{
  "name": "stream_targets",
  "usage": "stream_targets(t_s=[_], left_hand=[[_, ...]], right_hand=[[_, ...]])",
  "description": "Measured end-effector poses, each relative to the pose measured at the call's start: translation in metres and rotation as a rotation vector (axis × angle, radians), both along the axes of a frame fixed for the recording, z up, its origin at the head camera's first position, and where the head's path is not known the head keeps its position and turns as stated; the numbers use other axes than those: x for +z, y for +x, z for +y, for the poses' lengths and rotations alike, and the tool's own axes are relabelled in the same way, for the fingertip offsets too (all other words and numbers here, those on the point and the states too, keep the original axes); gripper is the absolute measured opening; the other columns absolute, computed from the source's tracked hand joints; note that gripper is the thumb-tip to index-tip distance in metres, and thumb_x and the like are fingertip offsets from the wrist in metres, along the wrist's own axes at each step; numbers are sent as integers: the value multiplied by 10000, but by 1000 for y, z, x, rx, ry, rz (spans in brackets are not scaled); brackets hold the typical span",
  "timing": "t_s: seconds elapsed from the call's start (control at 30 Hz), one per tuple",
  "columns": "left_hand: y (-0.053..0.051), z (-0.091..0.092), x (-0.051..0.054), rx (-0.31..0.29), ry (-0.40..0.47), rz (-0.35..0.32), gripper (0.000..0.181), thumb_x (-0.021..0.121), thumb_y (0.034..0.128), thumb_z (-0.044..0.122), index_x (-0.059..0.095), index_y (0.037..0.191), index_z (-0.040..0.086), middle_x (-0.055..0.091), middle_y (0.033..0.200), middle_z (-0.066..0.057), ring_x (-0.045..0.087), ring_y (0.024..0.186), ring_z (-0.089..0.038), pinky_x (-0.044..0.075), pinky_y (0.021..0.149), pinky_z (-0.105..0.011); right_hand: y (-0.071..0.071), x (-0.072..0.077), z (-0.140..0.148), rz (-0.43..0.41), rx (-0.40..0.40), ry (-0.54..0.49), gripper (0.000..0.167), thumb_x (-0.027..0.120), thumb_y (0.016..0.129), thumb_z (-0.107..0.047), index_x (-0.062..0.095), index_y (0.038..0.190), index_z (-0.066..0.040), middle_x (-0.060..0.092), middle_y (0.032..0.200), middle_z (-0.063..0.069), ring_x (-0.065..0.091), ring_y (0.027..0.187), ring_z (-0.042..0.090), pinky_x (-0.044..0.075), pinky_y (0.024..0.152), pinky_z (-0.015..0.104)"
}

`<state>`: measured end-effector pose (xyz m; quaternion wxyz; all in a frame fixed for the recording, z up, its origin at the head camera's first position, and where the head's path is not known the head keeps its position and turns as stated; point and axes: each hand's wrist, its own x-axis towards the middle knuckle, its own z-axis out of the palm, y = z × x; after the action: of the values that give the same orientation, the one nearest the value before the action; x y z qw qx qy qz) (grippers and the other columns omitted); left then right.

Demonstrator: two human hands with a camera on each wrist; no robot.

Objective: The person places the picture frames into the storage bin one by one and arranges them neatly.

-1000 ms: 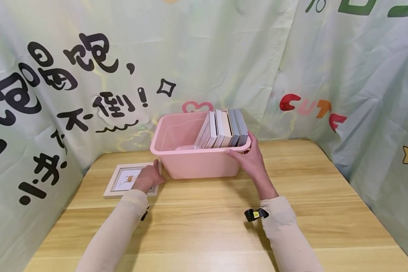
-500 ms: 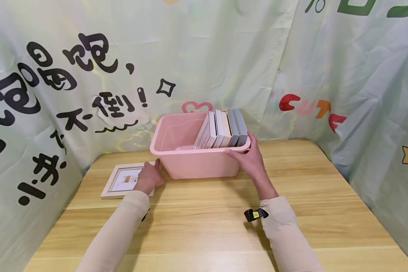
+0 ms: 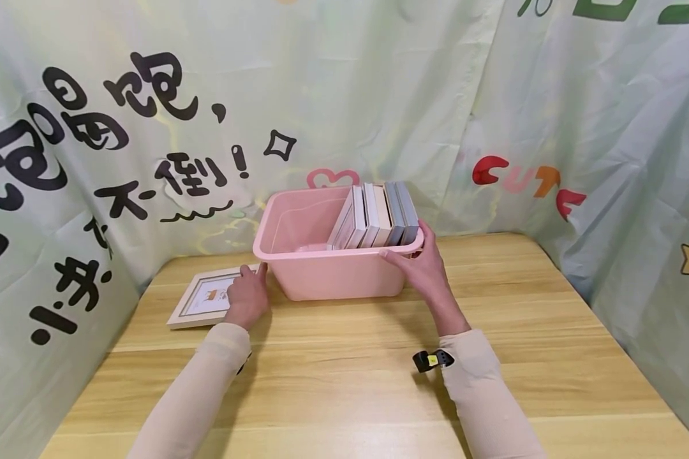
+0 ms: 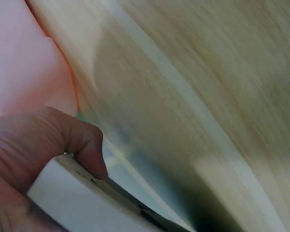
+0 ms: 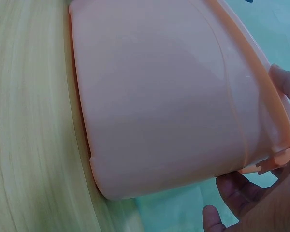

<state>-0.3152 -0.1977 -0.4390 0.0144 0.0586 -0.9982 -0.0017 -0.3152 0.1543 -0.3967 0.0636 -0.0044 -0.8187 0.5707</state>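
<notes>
My left hand [image 3: 249,298] grips a pale wooden picture frame [image 3: 203,299] by its right side, left of a pink plastic bin [image 3: 333,277]. An animal print shows in the frame, partly covered by the hand. In the left wrist view the thumb curls over the frame's edge [image 4: 82,193], and the frame is tilted off the table. My right hand [image 3: 427,274] holds the bin's rim at the front right corner, thumb on the near side. Several flat, frame-like pieces [image 3: 373,220] stand on edge, leaning, in the bin's right half.
The wooden table [image 3: 344,382] carries the bin near its back edge. A printed cloth backdrop [image 3: 344,95] hangs close behind the bin and along both sides. Inside the bin, the left half shows bare pink floor and wall.
My left hand has shifted slightly left, and the picture frame has slid left with its right side raised. The right hand and the bin have stayed in place.
</notes>
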Motion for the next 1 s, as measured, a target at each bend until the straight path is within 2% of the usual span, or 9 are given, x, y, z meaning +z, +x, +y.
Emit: stream_targets(t_s=[0.13,0.33,0.43,0.6,0.77,1.0], left_hand=[[1,1,2,-6,-8,44,525,461,931,78,368,1437,184,430,1127,-295,541,988,-464,500,646,-563],[2,0,3,7,-5,28,484,443,960,87,389,1428,201,413,1202,-293,454,1107,-484,463,706,-636],[3,-2,2,8,-6,10,536,481,940,93,371,1451,209,401,1228,-304,447,1121,-501,463,710,-645],[4,-7,5,-8,8,-6,655,568,853,74,341,1452,208,392,1258,-319,466,1115,-534,484,667,-629],[2,-12,14,-30,12,8,690,599,810,88,339,1439,205,416,1236,-308,506,1052,-533,497,650,-593],[-1,-19,32,-52,21,27,547,552,877,217,398,1393,127,459,1236,-303,555,1003,-523,496,712,-613]], right_hand=[[0,0,1,-1,-3,-8,1123,786,705,-568,87,1550,-327,314,1560,72,427,1357,270,382,1089,461],[1,0,1,1,7,-10,1126,785,709,-562,79,1553,-320,311,1561,80,428,1356,278,379,1088,463],[1,0,1,-1,10,-14,1122,785,711,-560,81,1552,-325,315,1558,75,431,1352,273,380,1086,462],[1,0,0,-5,17,-19,1121,785,715,-554,74,1552,-329,306,1564,71,425,1356,272,379,1087,464],[1,1,-1,-5,20,-20,1124,785,716,-552,73,1554,-319,305,1563,77,428,1353,273,382,1083,464],[0,1,0,-6,23,-33,1130,790,716,-542,71,1555,-306,311,1561,67,426,1354,263,375,1091,456]])
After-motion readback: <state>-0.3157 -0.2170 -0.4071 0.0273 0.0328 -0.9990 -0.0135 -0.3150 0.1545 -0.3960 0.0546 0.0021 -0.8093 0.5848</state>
